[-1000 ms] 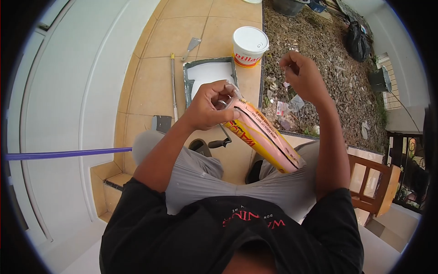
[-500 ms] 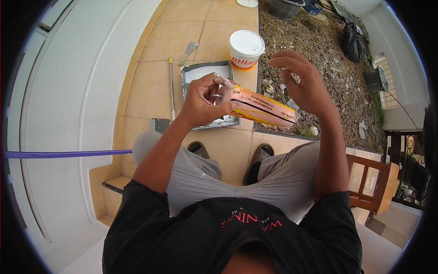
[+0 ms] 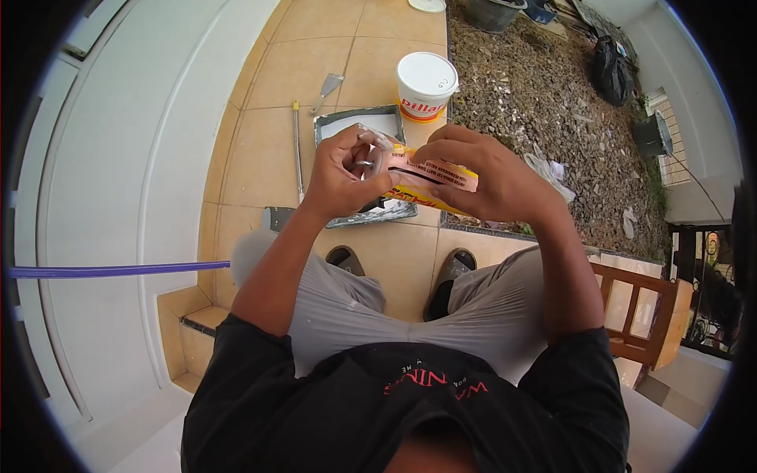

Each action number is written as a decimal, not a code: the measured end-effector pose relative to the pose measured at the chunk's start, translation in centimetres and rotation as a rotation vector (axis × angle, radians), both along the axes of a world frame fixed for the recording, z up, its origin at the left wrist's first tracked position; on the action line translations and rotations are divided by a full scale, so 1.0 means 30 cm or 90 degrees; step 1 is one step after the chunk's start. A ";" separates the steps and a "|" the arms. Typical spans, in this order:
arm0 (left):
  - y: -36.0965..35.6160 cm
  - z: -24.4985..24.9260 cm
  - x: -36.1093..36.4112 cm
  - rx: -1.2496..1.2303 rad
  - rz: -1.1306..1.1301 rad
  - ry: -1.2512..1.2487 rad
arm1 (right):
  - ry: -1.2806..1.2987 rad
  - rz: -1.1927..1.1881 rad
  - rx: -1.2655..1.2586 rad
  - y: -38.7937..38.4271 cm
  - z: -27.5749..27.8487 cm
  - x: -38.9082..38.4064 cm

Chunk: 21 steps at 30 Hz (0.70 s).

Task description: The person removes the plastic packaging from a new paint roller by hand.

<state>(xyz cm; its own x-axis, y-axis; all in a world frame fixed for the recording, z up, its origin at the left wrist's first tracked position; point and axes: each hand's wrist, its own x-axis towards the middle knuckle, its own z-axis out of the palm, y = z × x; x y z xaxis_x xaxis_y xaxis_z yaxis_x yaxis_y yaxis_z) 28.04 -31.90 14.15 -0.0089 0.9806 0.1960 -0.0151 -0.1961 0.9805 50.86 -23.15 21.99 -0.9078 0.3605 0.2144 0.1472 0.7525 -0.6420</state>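
A paint roller sleeve in a yellow printed wrapper, with pinkish nap showing through, lies across in front of me. My left hand is closed around its left end, where a bit of metal shows between the fingers. White paint smears mark that hand's fingers. My right hand grips the sleeve's right part, thumb below and fingers above, hiding its far end. Beneath the left hand is a dark paint tray containing white paint, partly covered by the hands.
A white lidded bucket stands beyond the tray. A scraper and a thin pole lie on the tiles. Clear plastic rests on the gravel at right. A purple pole extends at left; a wooden chair stands at right.
My right hand has come down and left from above the gravel and closed on the sleeve's right part. Clear plastic now shows on the gravel. My left hand keeps its hold.
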 end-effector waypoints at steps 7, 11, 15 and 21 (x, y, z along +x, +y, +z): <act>0.001 0.023 0.018 0.007 -0.036 0.058 | -0.101 0.030 0.033 -0.004 -0.007 -0.003; 0.005 0.024 0.000 0.002 -0.068 0.040 | -0.130 0.087 -0.021 0.004 -0.006 -0.003; -0.003 0.070 -0.007 -0.069 -0.119 0.042 | -0.134 0.105 -0.076 -0.008 0.016 0.003; -0.025 0.140 -0.002 -0.078 -0.216 0.226 | -0.080 0.082 -0.106 0.010 0.001 0.006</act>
<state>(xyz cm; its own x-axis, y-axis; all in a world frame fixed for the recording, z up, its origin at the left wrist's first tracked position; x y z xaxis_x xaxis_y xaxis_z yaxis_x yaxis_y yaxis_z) 27.99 -32.64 18.35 0.3607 0.9326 0.0128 0.2808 -0.1216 0.9520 51.05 -22.86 22.03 -0.9642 0.2614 0.0448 0.1434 0.6560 -0.7410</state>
